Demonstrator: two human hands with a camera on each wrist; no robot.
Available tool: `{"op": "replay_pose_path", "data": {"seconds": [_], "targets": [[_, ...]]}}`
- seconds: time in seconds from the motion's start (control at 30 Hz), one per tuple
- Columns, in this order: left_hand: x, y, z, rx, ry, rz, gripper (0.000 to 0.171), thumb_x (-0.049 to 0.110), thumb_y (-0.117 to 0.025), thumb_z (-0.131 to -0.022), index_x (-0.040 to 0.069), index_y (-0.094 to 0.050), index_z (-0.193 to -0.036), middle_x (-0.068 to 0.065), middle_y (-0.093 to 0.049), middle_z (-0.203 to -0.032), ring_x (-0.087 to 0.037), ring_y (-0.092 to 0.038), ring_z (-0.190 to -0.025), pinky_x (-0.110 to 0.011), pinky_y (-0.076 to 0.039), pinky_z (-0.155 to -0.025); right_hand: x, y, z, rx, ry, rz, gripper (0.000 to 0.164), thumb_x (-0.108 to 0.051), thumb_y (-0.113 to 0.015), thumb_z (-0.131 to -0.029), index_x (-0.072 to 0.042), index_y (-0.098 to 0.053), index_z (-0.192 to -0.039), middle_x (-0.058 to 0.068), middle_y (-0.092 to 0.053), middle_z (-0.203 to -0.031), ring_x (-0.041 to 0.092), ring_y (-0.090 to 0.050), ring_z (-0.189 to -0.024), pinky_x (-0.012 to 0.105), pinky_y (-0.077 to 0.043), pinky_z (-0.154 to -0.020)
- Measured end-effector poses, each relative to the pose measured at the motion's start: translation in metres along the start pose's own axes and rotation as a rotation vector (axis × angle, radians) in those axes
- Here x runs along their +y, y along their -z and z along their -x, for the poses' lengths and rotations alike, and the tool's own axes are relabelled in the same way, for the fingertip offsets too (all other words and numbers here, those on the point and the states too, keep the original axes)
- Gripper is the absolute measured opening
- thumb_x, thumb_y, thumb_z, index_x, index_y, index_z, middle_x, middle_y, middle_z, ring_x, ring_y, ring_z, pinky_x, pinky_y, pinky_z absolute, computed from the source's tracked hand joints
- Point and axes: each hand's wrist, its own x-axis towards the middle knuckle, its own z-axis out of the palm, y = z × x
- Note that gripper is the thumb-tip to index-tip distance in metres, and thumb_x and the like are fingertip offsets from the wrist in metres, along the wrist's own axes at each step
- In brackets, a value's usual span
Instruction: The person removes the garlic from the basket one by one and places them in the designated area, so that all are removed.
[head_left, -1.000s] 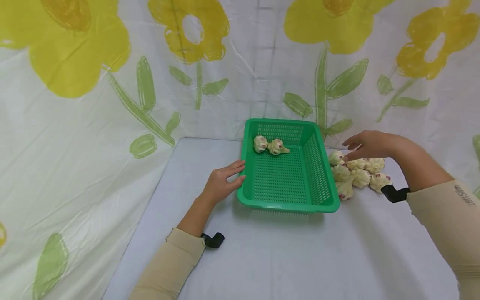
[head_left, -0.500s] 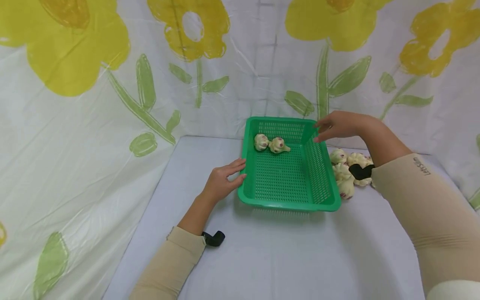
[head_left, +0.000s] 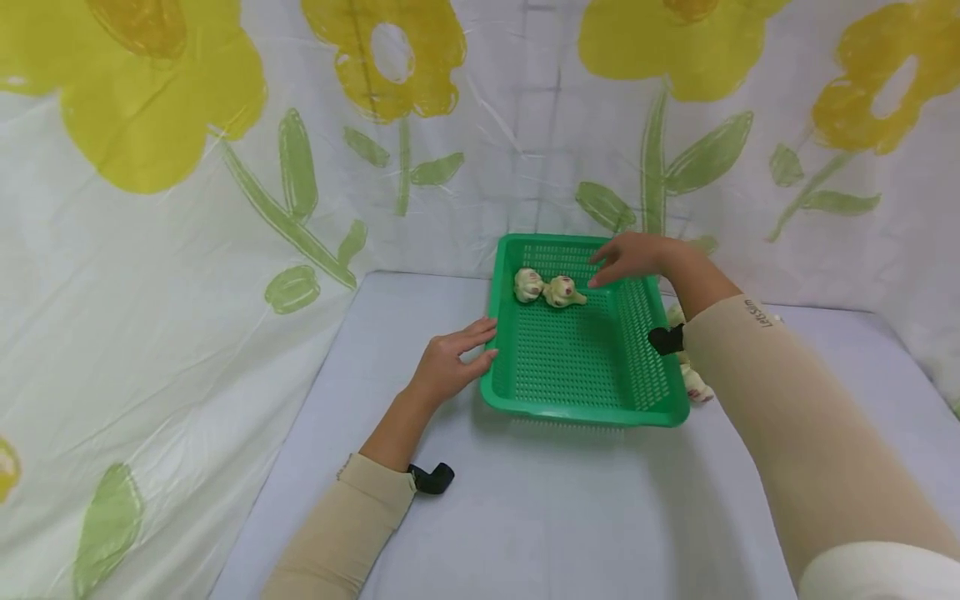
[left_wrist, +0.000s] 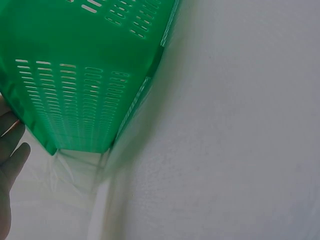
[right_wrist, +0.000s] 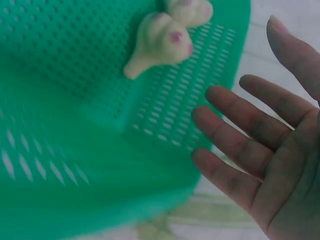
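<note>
A green plastic basket (head_left: 585, 412) with slotted walls stands on the white table. Two garlic bulbs, a left one (head_left: 528, 285) and a right one (head_left: 562, 292) with a stub of stem, lie together in its far left corner. My left hand (head_left: 448, 363) rests its fingertips on the basket's left rim; in the left wrist view its fingers (left_wrist: 11, 140) are beside the rim. Over the basket's far right part hovers my right hand (head_left: 630, 257), palm bare and fingers spread in the right wrist view, holding nothing, a little right of the stemmed garlic bulb (right_wrist: 161, 42).
Right of the basket lies a pile of garlic bulbs (head_left: 696, 385), mostly hidden behind my right forearm. A white curtain (head_left: 480, 167) with yellow flowers hangs along the table's back and left sides. Each wrist wears a black strap mount (head_left: 432, 479).
My right hand has moved left from above the garlic pile, across the right rim, to over the basket. The left hand and the two bulbs inside have stayed in place.
</note>
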Motion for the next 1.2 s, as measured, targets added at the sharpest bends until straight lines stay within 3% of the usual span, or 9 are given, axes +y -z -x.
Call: {"op": "replay_pose_path", "data": {"seconds": [0.2, 0.4, 0.7, 1.2], "targets": [[0.0, 0.0, 0.0, -0.005, -0.005, 0.006, 0.036, 0.014, -0.073, -0.088, -0.002, -0.069, -0.121, -0.01, -0.065, -0.13, -0.02, -0.06, -0.124, -0.033, -0.052, -0.097, -0.005, -0.019, -0.024, 0.052, 0.028, -0.059, 0.066, -0.037, -0.064, -0.095, 0.001, -0.045, -0.145, 0.026, -0.056, -0.136, 0.041, -0.055, -0.124, 0.054, -0.047, -0.099], [-0.003, 0.0, 0.001, -0.005, -0.005, 0.004, 0.037, 0.014, -0.073, -0.088, -0.002, -0.069, -0.121, -0.01, -0.065, -0.13, -0.02, -0.06, -0.124, -0.032, -0.053, -0.097, -0.008, -0.033, -0.041, 0.115, -0.01, -0.122, 0.063, -0.03, -0.066, -0.094, 0.001, -0.045, -0.144, 0.028, -0.054, -0.138, 0.042, -0.051, -0.126, 0.055, -0.046, -0.101], [-0.003, -0.001, 0.001, -0.007, -0.007, 0.015, 0.037, 0.014, -0.073, -0.088, -0.003, -0.069, -0.12, -0.008, -0.065, -0.13, -0.019, -0.059, -0.125, -0.032, -0.052, -0.097, 0.001, -0.051, -0.056, 0.168, -0.066, -0.2, 0.065, -0.03, -0.065, -0.095, -0.003, -0.04, -0.149, 0.026, -0.041, -0.15, 0.043, -0.037, -0.138, 0.059, -0.037, -0.109], [-0.003, -0.001, 0.0, 0.009, -0.032, 0.003, 0.036, 0.013, -0.073, -0.087, -0.004, -0.069, -0.119, -0.009, -0.066, -0.129, -0.02, -0.06, -0.124, -0.031, -0.053, -0.097, 0.012, -0.076, -0.073, 0.233, -0.085, -0.32, 0.079, -0.035, -0.066, -0.094, -0.002, -0.028, -0.154, 0.029, -0.035, -0.152, 0.046, -0.036, -0.138, 0.06, -0.037, -0.108]]}}
